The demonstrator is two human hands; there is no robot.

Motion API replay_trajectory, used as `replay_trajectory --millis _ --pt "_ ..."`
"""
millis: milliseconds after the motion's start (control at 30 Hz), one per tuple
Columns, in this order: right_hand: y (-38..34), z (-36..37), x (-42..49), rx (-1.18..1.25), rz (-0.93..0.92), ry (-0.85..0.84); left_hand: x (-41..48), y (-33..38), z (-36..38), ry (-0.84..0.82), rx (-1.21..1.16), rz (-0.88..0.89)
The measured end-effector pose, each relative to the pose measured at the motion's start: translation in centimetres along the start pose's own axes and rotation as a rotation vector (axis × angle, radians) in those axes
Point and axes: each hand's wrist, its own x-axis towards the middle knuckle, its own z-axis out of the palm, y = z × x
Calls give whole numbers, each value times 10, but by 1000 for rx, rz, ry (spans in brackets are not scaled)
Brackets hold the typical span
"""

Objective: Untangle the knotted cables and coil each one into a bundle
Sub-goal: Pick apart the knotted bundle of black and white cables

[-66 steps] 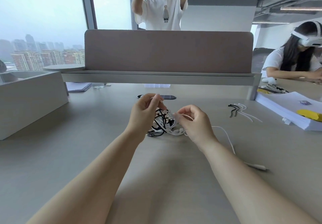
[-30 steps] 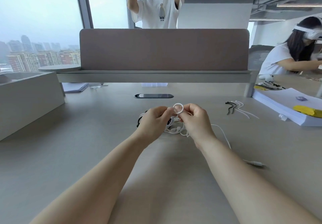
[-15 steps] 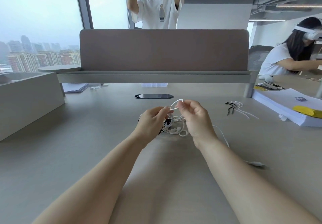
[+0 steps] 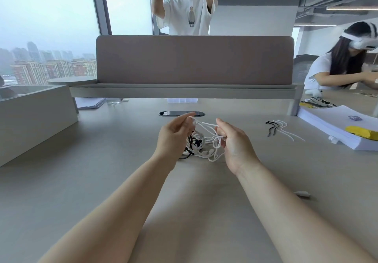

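Both hands hold a white cable point(image 4: 206, 124) taut between them, left hand point(image 4: 173, 135) pinching its end, right hand point(image 4: 233, 142) gripping strands, above the knotted cable tangle point(image 4: 197, 146) on the tabletop point(image 4: 102, 160).

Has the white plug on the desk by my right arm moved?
No. The white plug lies at the same spot on the desk, equally far from the paper stack's near corner.

The counter point(image 4: 98, 172) has a smooth, matt surface. The white cable point(image 4: 201, 154) and the black cable point(image 4: 190, 142) have a smooth plastic-looking skin with little shine. The divider panel point(image 4: 194, 60) looks like matt cloth. The paper stack point(image 4: 327, 119) is matt white.
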Motion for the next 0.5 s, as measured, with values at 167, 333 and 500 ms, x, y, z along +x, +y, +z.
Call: replay_trajectory --millis 167,333,500 --pt "2 -2 0 -64 57 40 0 4 -3 -3 -135 -37" --pt "8 -4 2 -127 8 52 1 9 -12 -156 -146 -100" --pt "5 -2 -3 -87 19 -71 0 7 -9 -158 107 36"
